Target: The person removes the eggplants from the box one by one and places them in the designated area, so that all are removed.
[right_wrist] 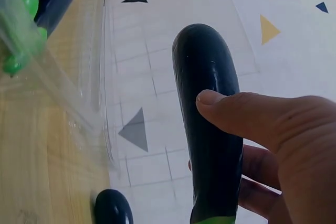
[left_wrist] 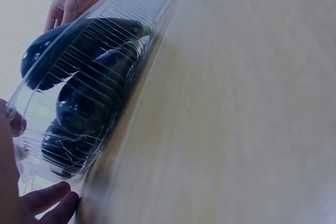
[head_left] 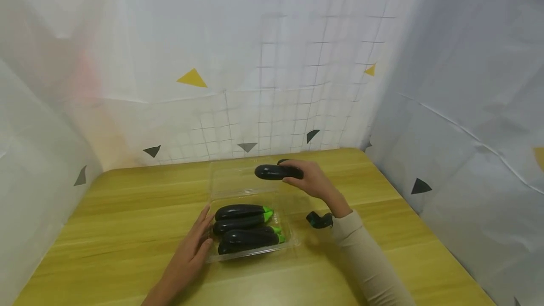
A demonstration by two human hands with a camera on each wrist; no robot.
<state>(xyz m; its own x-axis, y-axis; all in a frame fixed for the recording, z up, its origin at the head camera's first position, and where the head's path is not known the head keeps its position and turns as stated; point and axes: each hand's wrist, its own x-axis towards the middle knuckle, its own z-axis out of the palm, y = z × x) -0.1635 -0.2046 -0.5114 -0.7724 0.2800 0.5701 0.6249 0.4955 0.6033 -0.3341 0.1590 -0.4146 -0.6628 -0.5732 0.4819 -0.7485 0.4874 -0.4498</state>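
Note:
In the head view my right hand (head_left: 308, 178) grips a dark, glossy eggplant (head_left: 274, 172) above the hinged lid of a clear plastic box (head_left: 255, 251). The right wrist view shows the thumb laid along this eggplant (right_wrist: 207, 129) and the fingers behind it; its green end points down. Inside the box several eggplants (head_left: 250, 238) lie side by side, green ends to the right. My left hand (head_left: 189, 249) rests against the box's left side, fingers fairly straight. In the left wrist view, its fingertips (left_wrist: 50, 200) are right at the box's ribbed wall.
Another eggplant (right_wrist: 113, 208) lies on the table near the box, mostly hidden behind my right hand in the head view. The see-through lid (head_left: 231, 181) lies folded back behind the box. White sheets (head_left: 238, 117) with coloured triangles surround the wooden table (head_left: 127, 221).

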